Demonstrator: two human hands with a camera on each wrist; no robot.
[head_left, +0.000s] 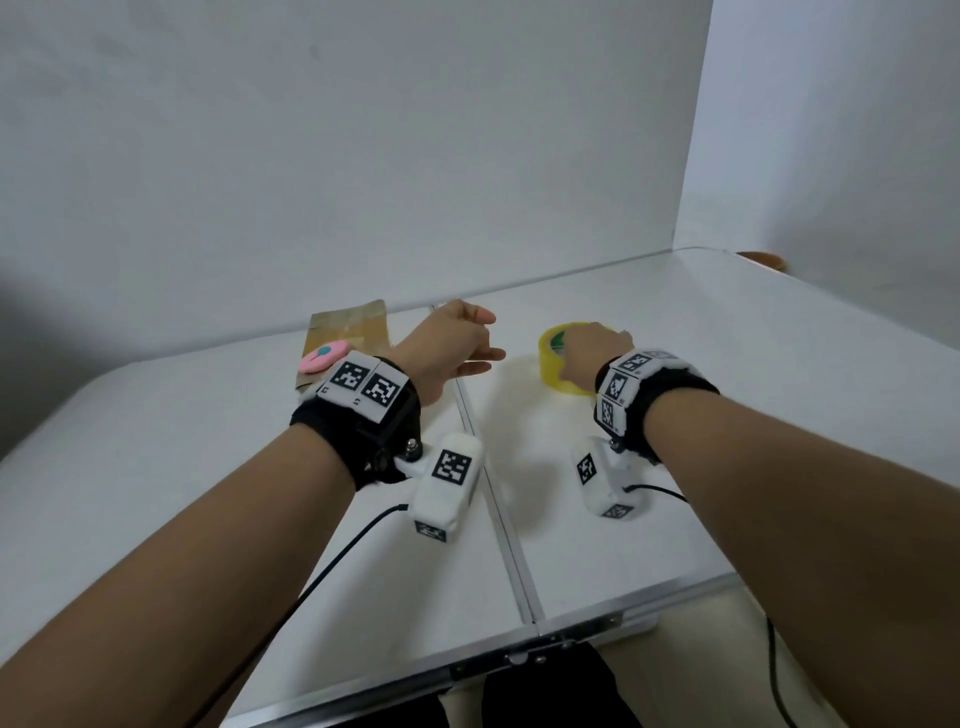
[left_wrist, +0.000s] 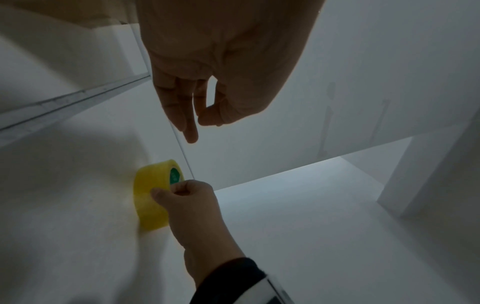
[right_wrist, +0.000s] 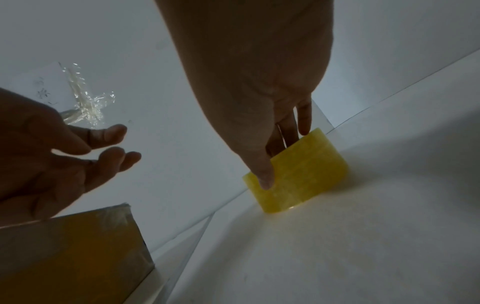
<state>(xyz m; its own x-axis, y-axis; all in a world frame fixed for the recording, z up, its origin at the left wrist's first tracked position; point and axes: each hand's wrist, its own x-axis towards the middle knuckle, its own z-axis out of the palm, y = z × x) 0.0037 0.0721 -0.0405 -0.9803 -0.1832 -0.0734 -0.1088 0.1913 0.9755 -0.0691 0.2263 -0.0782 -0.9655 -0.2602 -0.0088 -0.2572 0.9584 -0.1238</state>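
A yellow tape roll with a green core label stands on its edge on the white table, right of the centre seam. My right hand grips it from above: in the right wrist view the thumb presses the roll's outer face while the fingers reach over the rim into the core. My left hand hovers just left of the roll above the seam, its fingers loosely spread and holding nothing. The left wrist view shows the roll below that hand.
A brown cardboard piece lies at the back left against the white wall, with a pink and blue oval object at its near end. A metal seam splits the table. Crumpled clear tape is stuck to the wall.
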